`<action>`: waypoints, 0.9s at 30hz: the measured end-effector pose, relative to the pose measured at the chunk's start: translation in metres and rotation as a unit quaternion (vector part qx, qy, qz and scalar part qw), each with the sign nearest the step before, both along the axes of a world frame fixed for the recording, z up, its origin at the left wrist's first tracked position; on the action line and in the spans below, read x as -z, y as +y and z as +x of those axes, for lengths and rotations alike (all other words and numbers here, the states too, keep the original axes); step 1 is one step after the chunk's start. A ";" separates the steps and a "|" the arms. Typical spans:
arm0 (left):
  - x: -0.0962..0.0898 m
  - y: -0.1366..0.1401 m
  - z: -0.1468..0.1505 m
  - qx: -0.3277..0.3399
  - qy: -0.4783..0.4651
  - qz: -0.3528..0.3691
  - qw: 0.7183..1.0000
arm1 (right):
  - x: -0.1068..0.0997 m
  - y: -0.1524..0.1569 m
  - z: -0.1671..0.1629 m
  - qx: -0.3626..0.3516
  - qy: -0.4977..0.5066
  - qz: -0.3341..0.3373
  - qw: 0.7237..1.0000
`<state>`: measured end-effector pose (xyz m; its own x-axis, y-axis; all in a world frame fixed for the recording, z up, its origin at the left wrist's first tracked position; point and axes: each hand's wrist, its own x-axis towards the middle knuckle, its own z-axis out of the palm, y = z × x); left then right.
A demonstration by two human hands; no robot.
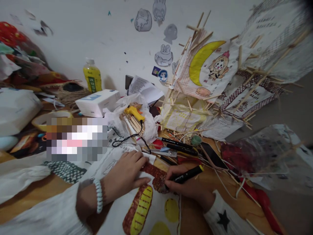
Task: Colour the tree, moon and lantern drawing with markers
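Note:
Gripped in my right hand (pixel 179 184) is a black marker (pixel 187 175) with a yellow end cap. Its tip meets a brown coloured patch (pixel 158 182) on a white sheet (pixel 117 212). That sheet also bears a brown-and-yellow striped oblong drawing (pixel 140 209) and yellow round shapes. My left hand (pixel 126 173) lies flat on the sheet, fingers stretched out, just left of the brown patch. A pale blue coil band circles the left wrist.
Beyond the hands lie dark markers (pixel 178 146), a phone (pixel 214 156) with a white cable, and a yellow glue gun (pixel 135 113) on a plastic bag with sticks. Stick-framed paper lanterns (pixel 207 68) stand at right. A white box (pixel 97 102) and a yellow bottle (pixel 92 76) are at back left.

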<state>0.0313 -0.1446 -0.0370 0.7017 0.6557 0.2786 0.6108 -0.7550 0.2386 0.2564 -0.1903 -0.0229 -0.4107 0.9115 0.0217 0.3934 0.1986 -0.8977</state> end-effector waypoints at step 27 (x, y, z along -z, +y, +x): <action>-0.009 -0.032 0.006 -0.186 -0.551 -0.199 0.789 | 0.013 0.007 -0.001 0.206 0.173 0.082 0.960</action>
<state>0.0377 -0.1762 -0.0283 -0.0844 0.9483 0.3059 0.0282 -0.3046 0.9521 0.2550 -0.1834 -0.0363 0.0414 0.9675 0.2493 0.1536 0.2404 -0.9584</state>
